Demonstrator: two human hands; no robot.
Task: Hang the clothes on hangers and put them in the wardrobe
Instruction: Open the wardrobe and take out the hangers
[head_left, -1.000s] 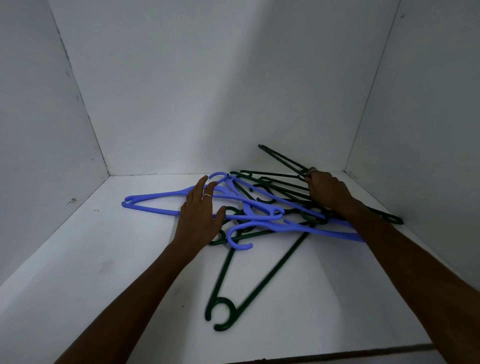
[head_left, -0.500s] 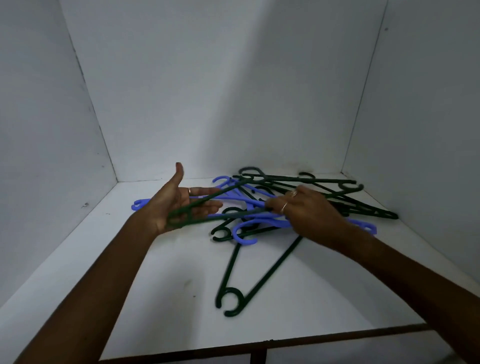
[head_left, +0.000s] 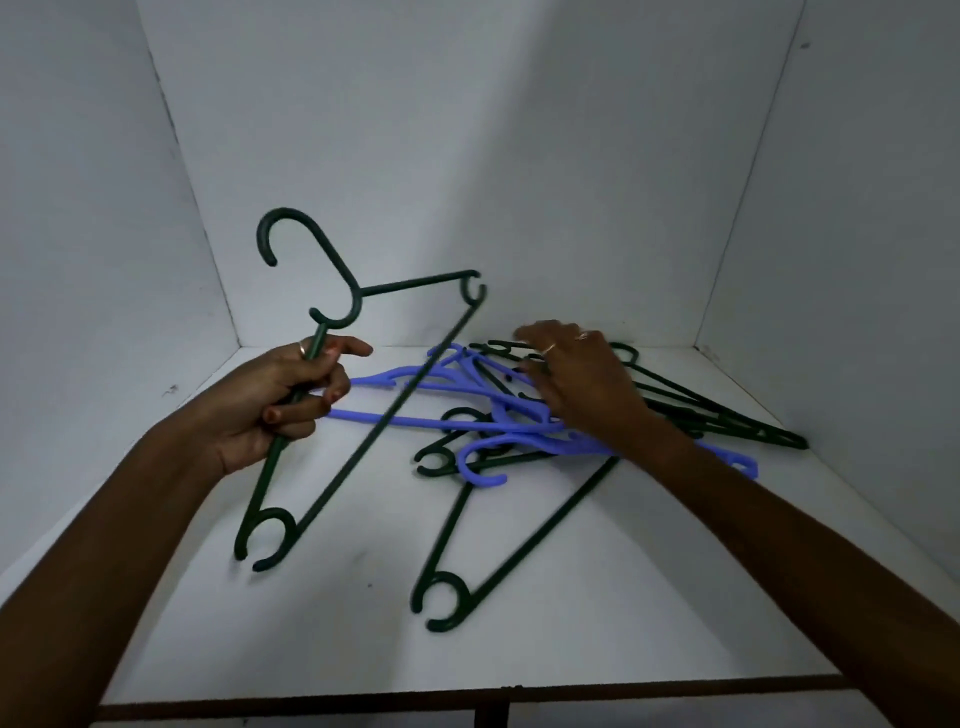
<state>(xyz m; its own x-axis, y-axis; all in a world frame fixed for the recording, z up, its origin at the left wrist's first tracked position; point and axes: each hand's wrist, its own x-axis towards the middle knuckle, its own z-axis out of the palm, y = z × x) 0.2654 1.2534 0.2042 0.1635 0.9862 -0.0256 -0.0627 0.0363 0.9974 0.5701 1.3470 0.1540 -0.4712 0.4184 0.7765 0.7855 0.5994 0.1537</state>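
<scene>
Two bare forearms, no sleeves in view, no watch or bracelet showing. Left hand (head_left: 278, 402): one thin ring (head_left: 302, 349) on a finger, metallic with a pinkish-gold tone. Right hand (head_left: 584, 384): two thin rings, one gold-toned (head_left: 548, 348), one paler, silvery (head_left: 582, 336). Fingernails short; polish, if any, too blurred to tell.

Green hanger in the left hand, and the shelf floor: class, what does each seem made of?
Green hanger: likely moulded plastic, matte; uniform colour, thick rounded bars, hook cast in one piece. Shelf floor: probably white laminated board, smooth, scuffed; dark raw edge along the front.
</scene>
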